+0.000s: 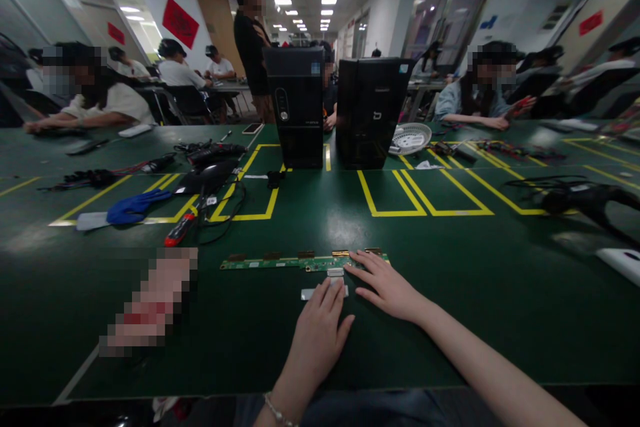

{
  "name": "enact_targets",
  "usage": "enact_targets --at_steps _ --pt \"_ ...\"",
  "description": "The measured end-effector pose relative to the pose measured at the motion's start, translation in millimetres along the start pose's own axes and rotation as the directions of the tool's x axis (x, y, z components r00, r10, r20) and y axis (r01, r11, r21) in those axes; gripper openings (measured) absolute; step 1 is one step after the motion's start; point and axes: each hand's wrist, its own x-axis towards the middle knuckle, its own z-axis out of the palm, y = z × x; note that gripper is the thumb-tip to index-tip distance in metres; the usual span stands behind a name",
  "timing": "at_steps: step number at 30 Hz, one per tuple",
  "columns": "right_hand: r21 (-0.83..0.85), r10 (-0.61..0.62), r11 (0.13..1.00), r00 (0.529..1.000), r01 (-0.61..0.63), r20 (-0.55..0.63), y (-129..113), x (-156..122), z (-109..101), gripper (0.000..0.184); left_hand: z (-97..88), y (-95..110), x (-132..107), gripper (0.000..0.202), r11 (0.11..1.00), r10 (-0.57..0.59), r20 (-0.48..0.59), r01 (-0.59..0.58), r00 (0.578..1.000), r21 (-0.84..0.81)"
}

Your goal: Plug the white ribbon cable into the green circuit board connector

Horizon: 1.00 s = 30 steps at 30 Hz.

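Observation:
A long, narrow green circuit board (270, 263) lies crosswise on the green table, with copper-coloured tabs along its far edge. My right hand (393, 287) rests over the board's right end, fingers stretched and apart, fingertips touching it. Below the board's middle is a short pale strip that looks like a flat ribbon cable (309, 294), meeting a connector (335, 272) on the near edge. My left hand (320, 323) lies with extended fingers on this strip, covering part of it. Neither hand grasps anything that I can see.
Left of the board are a red-and-black screwdriver (180, 229), a blue glove (137, 207) and a blurred-out patch (155, 300). Two black computer towers (300, 107) stand ahead, beside a white basket (411, 139). Black cabled equipment (575, 200) lies right. People sit around the tables beyond.

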Motion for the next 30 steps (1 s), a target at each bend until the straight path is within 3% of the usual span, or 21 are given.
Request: enact_targets --at_steps 4,17,30 --pt "0.021 -0.014 1.000 1.000 0.015 -0.015 1.8 -0.2 1.9 0.054 0.6 -0.5 0.5 0.042 1.000 0.000 -0.009 0.000 1.000 0.001" --pt "0.059 -0.040 0.997 0.999 0.041 -0.016 3.2 -2.0 1.5 0.059 -9.9 -13.2 4.0 0.046 0.999 0.045 0.127 -0.042 0.991 -0.030" --pt "0.068 -0.041 0.997 0.999 0.039 0.021 2.6 -1.8 -2.3 0.061 -28.5 -40.0 17.5 0.043 0.972 0.232 0.246 -0.214 0.941 -0.095"
